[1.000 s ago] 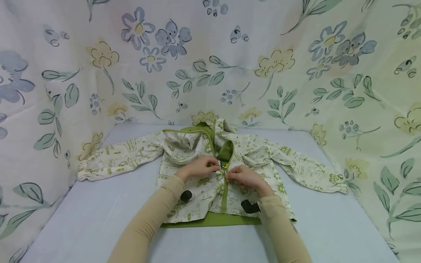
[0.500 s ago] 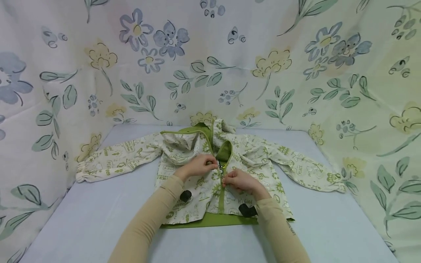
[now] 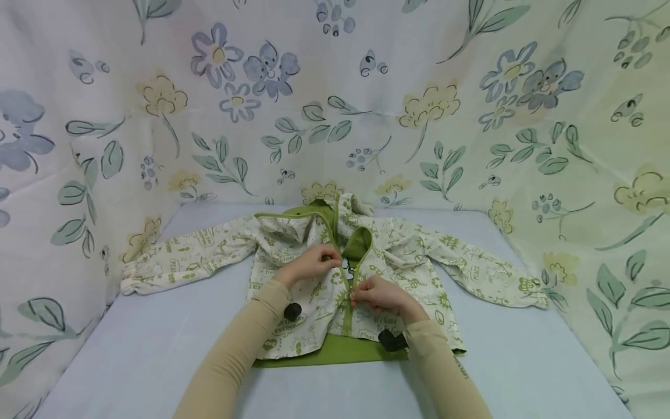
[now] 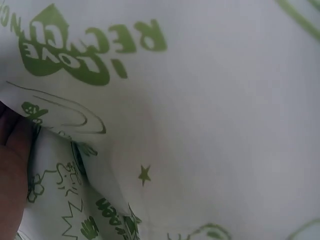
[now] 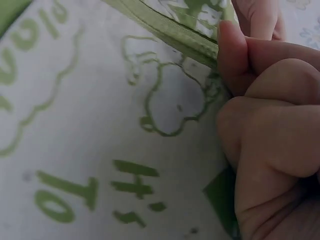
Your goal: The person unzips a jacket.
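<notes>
A small cream hooded jacket [image 3: 293,244] with green print and green lining lies front-up on the table, sleeves spread to both sides. Its green zipper [image 3: 348,314] runs down the middle and stands open near the collar. My left hand [image 3: 314,263] pinches the left front edge just beside the zipper's top. My right hand [image 3: 379,295] grips the right front edge a little lower, fingers curled on the green zipper tape [image 5: 175,35]. The left wrist view is filled with printed jacket cloth [image 4: 200,125], only a sliver of finger at its left edge.
The table [image 3: 157,349] has a pale blue cover. Floral fabric walls [image 3: 366,87] close it in at the back and on both sides. The left sleeve [image 3: 173,265] reaches near the left wall, the right sleeve [image 3: 492,276] near the right wall.
My right hand has slid down the zipper toward me, and the left hand has crept slightly up toward the collar. The jacket stays spread flat.
</notes>
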